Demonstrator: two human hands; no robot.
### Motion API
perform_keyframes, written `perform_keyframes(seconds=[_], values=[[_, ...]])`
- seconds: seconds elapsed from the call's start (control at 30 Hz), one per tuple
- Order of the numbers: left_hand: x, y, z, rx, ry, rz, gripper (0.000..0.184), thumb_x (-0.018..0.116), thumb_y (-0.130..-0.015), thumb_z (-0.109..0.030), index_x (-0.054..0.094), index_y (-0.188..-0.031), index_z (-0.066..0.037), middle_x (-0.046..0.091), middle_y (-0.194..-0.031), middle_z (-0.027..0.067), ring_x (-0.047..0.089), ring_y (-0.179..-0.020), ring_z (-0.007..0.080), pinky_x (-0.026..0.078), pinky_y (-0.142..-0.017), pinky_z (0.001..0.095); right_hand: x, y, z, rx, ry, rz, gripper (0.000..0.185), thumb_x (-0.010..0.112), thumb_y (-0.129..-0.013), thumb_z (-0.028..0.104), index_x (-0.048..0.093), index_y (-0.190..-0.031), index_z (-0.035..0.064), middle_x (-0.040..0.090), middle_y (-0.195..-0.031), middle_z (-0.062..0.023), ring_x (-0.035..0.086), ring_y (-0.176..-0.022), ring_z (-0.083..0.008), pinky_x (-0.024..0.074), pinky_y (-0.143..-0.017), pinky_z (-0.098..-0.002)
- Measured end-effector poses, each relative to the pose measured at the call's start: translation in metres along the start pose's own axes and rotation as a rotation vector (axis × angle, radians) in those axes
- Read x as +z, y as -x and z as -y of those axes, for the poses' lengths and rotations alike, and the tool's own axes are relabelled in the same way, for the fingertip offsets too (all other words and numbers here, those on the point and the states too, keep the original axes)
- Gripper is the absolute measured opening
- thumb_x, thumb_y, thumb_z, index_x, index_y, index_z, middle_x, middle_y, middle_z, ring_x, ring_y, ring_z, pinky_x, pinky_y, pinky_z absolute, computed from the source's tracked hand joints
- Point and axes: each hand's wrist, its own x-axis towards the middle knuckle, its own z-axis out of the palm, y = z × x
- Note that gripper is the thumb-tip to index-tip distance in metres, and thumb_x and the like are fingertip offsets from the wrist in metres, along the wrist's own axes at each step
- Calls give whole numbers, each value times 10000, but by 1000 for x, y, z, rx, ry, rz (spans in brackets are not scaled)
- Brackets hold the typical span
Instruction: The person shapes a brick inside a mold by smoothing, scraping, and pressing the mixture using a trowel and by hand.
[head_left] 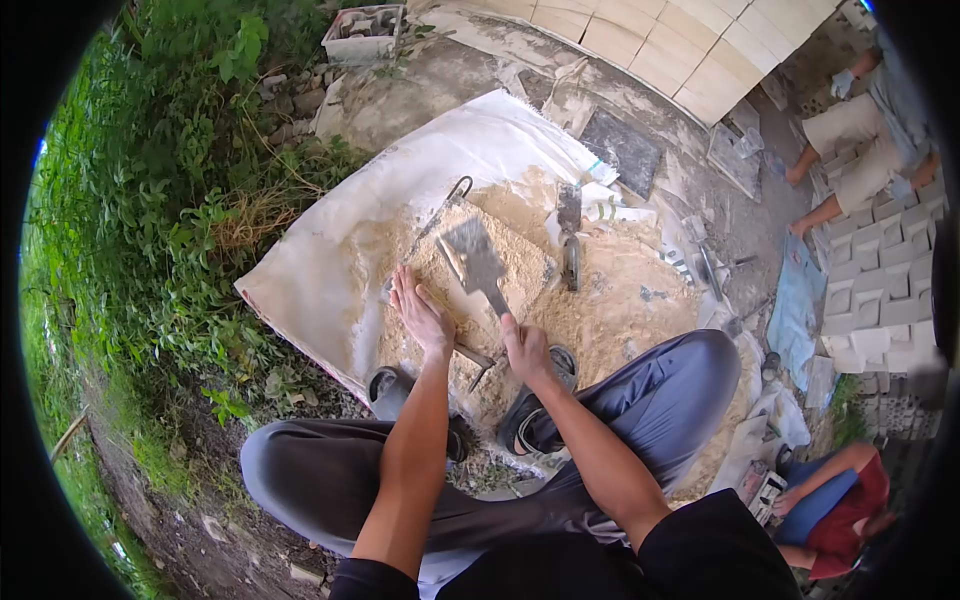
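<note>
My right hand (527,350) is wrapped around the handle of a flat trowel (474,254) with a broad, dusty grey blade. The blade is over a square slab of tan sandy powder (520,250), which looks held in a frame; I cannot tell whether it touches the powder. My left hand (424,312) lies at the slab's left edge, fingers stretched and together, holding nothing. A bent metal rod handle (459,189) sticks out at the slab's far corner, and another metal bar (478,362) shows at the near side.
A powder-strewn white sheet (400,185) lies under the work. Right of the slab lies another dusty tool (570,240). Stacked pale moulded blocks (880,260) stand at the right, near two other people (850,500). Green plants (200,220) border the left; a bin (362,45) is at the back.
</note>
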Motion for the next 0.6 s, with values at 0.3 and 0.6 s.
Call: perform_keyframes(seconds=[0.3,0.6], values=[[1,-1,-1,-36,-19,30,490,212,-1016,-263,443,-1359,0,407,-1455,139,305,-1391,272,150,-1165,411,-11,-1,-22,230,231,-25,792,405,-889,668,638,-698,-64,621,-747,-300,631,-816,-450,477,-742,-477],[-2,2,1,-10,-23,39,481,230,-1016,-263,438,-1362,-1,414,-1449,140,310,-1387,278,150,-1167,413,8,-9,-45,21,-35,-25,759,440,-909,625,538,-586,-55,510,-518,-206,537,-536,-352,417,-628,-483]])
